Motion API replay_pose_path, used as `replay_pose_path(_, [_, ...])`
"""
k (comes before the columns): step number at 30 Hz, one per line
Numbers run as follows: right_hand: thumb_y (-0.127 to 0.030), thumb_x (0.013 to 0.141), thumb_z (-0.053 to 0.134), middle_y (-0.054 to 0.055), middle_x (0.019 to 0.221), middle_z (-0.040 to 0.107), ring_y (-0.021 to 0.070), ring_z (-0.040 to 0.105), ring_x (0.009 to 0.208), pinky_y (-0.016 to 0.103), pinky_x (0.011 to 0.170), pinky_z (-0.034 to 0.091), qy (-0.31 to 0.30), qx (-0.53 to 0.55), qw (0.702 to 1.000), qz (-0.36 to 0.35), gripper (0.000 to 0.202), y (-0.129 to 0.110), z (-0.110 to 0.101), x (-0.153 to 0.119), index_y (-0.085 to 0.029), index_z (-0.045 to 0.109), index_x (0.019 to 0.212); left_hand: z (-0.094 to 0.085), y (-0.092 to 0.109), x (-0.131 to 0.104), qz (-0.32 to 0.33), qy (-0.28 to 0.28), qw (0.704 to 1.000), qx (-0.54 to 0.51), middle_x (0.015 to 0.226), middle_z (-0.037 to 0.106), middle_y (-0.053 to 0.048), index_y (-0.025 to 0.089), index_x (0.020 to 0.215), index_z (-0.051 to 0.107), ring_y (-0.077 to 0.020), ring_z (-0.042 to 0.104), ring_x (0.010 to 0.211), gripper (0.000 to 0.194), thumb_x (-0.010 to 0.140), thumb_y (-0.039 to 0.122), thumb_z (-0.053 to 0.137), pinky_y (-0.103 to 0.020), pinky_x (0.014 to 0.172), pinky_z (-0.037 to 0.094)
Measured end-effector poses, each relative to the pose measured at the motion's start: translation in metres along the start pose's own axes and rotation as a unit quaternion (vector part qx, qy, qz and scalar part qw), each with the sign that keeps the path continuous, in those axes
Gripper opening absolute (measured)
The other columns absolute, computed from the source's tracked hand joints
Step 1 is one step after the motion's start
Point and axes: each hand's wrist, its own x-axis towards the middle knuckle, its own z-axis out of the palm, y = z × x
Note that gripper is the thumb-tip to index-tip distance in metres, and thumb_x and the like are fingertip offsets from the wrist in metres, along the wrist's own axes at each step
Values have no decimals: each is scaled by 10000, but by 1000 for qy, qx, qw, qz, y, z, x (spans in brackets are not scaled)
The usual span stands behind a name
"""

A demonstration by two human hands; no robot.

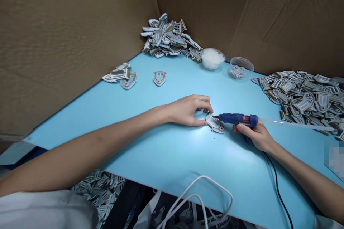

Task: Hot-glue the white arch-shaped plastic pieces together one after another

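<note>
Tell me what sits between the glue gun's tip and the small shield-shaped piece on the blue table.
Nothing visible. The glue gun in the right hand has its tip right at the shield piece, which the left hand pins at its near edge, fingers clear of the tip.

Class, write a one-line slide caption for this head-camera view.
Left hand steadies a small emblem piece on the blue table; right hand aims a glue gun.

- big pile of badge pieces (169, 37) in the table's (166, 157) far corner
- another heap (303, 94) along the right edge
- two clear cups (241, 68) near the back
- white cable (199, 196) looping off the near edge
</note>
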Motion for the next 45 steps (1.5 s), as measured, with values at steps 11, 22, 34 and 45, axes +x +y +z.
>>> replay_pose_path(11, [-470,1009,594,26,711,628,194,564,699,313,641,400,-25,-90,995,-43,383,-12,4,3,-202,713,763,4,-2,1,-4,13,1000,-18,972,699,-72,152,1055,752,-197,659,884,236,896,324,731,-297,815,487])
replay_pose_path(22, [-546,1010,545,10,640,546,188,513,663,323,626,363,-31,-134,991,2,484,-18,3,2,-219,562,653,6,-4,3,-2,28,998,-64,933,709,-65,146,1002,762,-187,661,853,204,884,312,750,-304,808,496])
replay_pose_path(34, [-583,1010,543,10,634,537,190,497,658,329,617,376,-35,-129,991,14,495,-19,3,2,-230,537,663,7,-4,3,-14,30,997,-75,924,717,-61,169,978,759,-191,664,849,182,867,313,761,-313,815,504])
replay_pose_path(45, [-535,1004,547,7,627,516,189,483,660,322,603,360,-37,-125,991,21,458,-18,4,1,-233,511,661,7,-4,4,-13,29,997,-69,931,721,-64,161,986,762,-195,672,859,185,856,292,774,-308,816,502])
